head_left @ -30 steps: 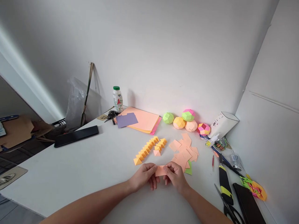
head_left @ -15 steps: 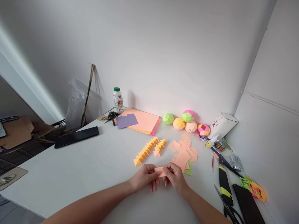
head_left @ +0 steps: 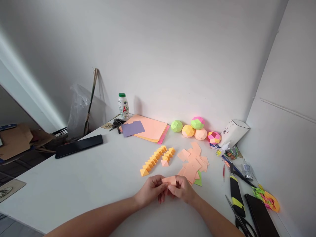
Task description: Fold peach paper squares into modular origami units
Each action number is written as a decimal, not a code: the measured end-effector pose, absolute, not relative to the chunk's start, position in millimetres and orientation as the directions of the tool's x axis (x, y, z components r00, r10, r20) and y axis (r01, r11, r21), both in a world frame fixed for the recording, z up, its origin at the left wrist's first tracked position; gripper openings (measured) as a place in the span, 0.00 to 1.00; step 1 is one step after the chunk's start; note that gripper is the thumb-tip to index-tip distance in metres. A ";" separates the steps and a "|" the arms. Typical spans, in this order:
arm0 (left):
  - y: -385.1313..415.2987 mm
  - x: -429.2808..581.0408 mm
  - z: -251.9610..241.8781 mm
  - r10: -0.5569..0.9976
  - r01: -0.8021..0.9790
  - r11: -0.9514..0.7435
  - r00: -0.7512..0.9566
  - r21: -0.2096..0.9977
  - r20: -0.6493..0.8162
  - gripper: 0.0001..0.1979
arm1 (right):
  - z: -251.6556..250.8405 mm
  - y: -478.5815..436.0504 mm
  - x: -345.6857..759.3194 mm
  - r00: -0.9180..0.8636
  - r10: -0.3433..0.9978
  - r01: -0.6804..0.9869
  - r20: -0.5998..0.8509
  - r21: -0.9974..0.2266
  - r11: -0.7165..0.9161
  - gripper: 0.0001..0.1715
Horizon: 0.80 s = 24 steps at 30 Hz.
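Between my two hands is a small peach paper piece (head_left: pixel 169 180). My left hand (head_left: pixel 151 191) pinches its left end, and my right hand (head_left: pixel 184 190) grips its right end, the thumb low against the paper. Just beyond lie a long row of folded orange paper pieces (head_left: pixel 153 161) and a shorter orange row (head_left: pixel 168 153). A folded peach piece (head_left: pixel 164 163) sits at the near end of the short row. To the right spreads a loose pile of peach paper cutouts (head_left: pixel 194 163), with a green paper (head_left: pixel 198 179) partly under it.
Several faceted paper balls (head_left: pixel 188 131) stand by the wall. Right: a utility knife (head_left: pixel 237 194), scissors (head_left: pixel 238 217), a black phone (head_left: pixel 261 215) and a glue bottle (head_left: pixel 223 149). Back left: paper sheets (head_left: pixel 153 128), a purple card (head_left: pixel 133 128), a white bottle (head_left: pixel 123 107) and a long black object (head_left: pixel 79 145).
The peach paper piece has tilted, and more of its upper face shows. My right thumb has slid down and left from the paper's face. The view has shifted slightly.
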<state>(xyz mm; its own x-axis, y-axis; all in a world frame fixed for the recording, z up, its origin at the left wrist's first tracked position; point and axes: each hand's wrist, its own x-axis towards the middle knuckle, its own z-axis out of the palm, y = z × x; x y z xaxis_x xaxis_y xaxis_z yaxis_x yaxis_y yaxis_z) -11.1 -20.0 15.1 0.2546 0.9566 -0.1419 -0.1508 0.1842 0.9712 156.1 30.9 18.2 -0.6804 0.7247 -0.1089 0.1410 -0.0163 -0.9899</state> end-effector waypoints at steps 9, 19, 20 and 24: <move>-23.7 -10.4 12.2 0.962 -0.019 0.092 0.260 0.996 -0.084 0.17 | 33.3 24.9 154.6 -0.678 0.727 0.205 -0.107 -0.978 0.048 0.10; -22.9 -12.7 17.4 0.977 -0.030 0.138 0.166 0.990 -0.131 0.14 | 13.3 37.4 161.6 -0.628 0.763 0.112 -0.154 -0.988 -0.107 0.07; -22.7 -12.9 17.0 0.978 -0.031 0.139 0.162 0.990 -0.132 0.14 | 11.3 38.4 161.8 -0.636 0.757 0.098 -0.151 -0.989 -0.114 0.07; -20.2 -13.6 11.3 0.983 -0.063 0.116 0.151 0.991 -0.106 0.18 | 8.6 41.1 161.9 -0.634 0.767 0.041 -0.101 -0.994 -0.098 0.07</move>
<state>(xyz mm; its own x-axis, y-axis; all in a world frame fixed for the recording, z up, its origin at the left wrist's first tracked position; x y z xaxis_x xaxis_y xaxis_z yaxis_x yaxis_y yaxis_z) -13.6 -20.2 11.3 0.1509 0.9829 -0.1058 -0.0632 0.1164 0.9912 161.9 41.1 8.6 -0.6340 0.7667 -0.1013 0.0409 -0.0976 -0.9944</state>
